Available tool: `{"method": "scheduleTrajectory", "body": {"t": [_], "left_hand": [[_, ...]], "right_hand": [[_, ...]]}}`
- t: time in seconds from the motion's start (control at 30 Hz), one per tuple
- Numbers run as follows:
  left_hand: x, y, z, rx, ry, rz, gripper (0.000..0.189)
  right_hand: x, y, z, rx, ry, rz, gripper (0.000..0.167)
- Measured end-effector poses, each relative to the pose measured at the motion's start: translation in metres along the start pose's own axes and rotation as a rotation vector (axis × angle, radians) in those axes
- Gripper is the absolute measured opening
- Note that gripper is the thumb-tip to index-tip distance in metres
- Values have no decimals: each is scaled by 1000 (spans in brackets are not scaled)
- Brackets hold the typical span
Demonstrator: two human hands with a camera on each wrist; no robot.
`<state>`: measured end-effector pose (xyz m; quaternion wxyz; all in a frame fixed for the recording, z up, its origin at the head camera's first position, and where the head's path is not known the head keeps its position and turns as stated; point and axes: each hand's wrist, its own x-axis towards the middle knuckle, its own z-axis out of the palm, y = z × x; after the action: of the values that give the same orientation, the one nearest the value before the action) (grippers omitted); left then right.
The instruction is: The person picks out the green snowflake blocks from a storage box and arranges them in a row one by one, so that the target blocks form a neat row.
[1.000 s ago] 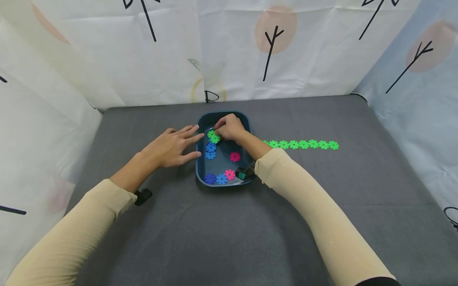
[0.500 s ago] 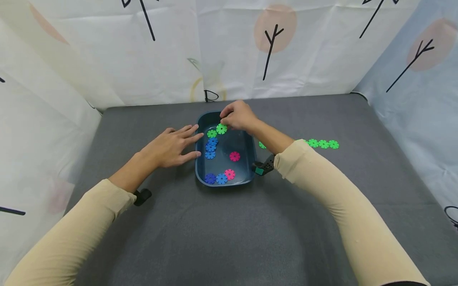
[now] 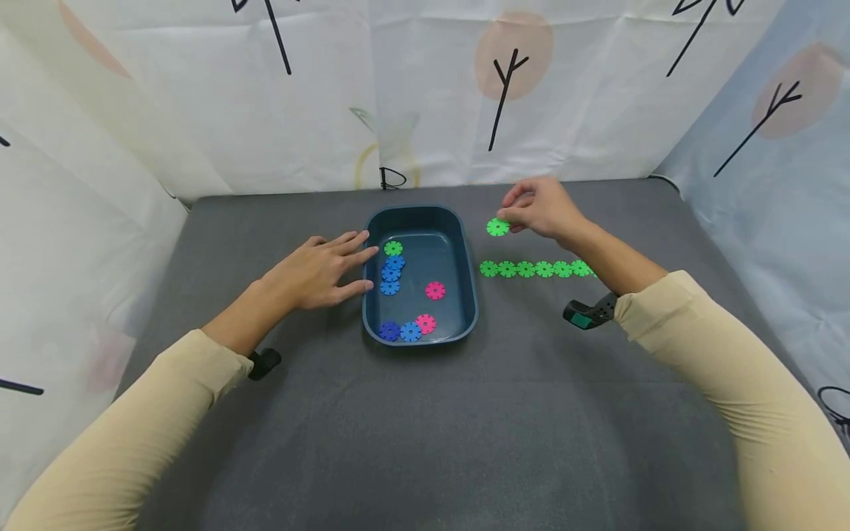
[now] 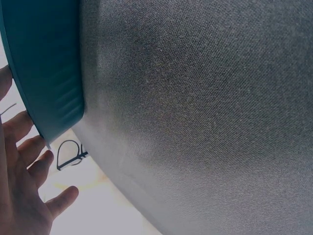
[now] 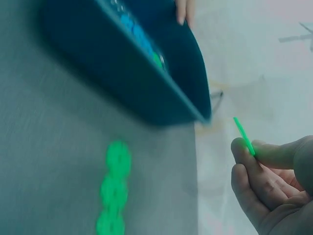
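Note:
Between thumb and fingertips, my right hand (image 3: 544, 212) pinches a green notched disc (image 3: 497, 227), held up to the right of the dark blue tray (image 3: 470, 295). In the right wrist view that green disc (image 5: 244, 135) is seen edge-on. My left hand (image 3: 325, 274) has its fingers spread, with fingertips resting on the tray's left rim; the left wrist view shows this left hand (image 4: 29, 181) against the tray wall (image 4: 49, 68). Inside the tray lie one green disc (image 3: 393, 248), several blue discs (image 3: 391, 274) and two pink discs (image 3: 435, 290).
A row of green discs (image 3: 526, 269) lies on the grey cloth to the right of the tray, its right end hidden by my right forearm. White printed cloth (image 3: 425, 88) hangs behind and on both sides of the grey table (image 3: 425, 428).
My right hand has lifted a green disc out of the tray and carried it right, above the row's left end. One green disc stays in the tray. The left hand has not moved.

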<state>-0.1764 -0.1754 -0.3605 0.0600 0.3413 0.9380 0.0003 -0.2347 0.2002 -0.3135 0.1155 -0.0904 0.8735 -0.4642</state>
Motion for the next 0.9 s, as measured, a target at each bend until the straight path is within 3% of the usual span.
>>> {"method": "scheduleTrajectory", "body": {"t": [0.33, 0.67, 0.9], "left_hand": [[-1, -1, 0, -4, -7, -9, 69], [-1, 0, 1, -7, -7, -12, 70], [-2, 0, -1, -8, -7, -7, 70]], "right_hand": [[-38, 53, -52, -86, 157, 23, 24], [-68, 112, -85, -104, 245, 158, 37], [-84, 152, -106, -41, 307, 243, 27]]}}
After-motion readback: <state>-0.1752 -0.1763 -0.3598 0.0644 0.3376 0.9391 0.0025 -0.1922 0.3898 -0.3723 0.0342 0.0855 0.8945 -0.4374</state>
